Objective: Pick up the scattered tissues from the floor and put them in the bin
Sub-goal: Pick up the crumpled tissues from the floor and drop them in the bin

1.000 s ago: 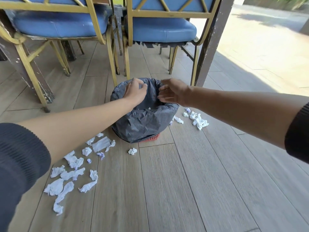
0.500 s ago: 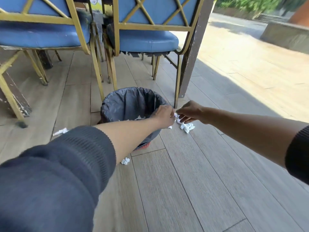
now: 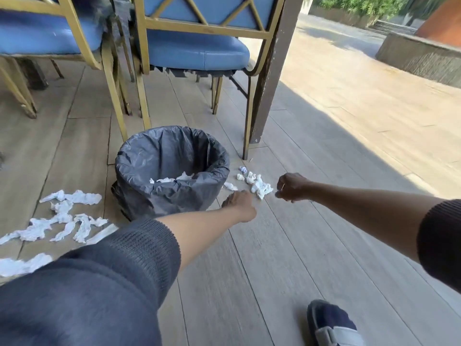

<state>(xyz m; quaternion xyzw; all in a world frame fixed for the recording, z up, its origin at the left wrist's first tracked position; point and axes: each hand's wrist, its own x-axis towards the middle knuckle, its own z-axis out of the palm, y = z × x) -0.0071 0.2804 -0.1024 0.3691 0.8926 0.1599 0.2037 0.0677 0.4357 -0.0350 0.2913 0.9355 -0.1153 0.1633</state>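
Note:
A small bin (image 3: 139, 158) lined with a black bag stands on the plank floor, with a few white tissues (image 3: 174, 178) inside it. Just right of the bin lies a clump of crumpled tissues (image 3: 259, 186), and one small piece (image 3: 230, 186) lies beside the bin wall. My left hand (image 3: 239, 204) hovers right below that small piece, fingers curled under and hidden. My right hand (image 3: 291, 187) is a closed fist at the clump's right edge; I see no tissue in it. Several more torn tissues (image 3: 64, 216) lie left of the bin.
Two blue chairs with gold frames (image 3: 197, 53) stand behind the bin, one leg close to it. A dark wooden post (image 3: 274, 71) rises at the back right. My shoe (image 3: 331, 323) is at the lower right. Sunlit paving lies beyond.
Both hands left the bin's rim and dropped to the tissue clump on its right. My view swung, so the left pile of tissues shows again.

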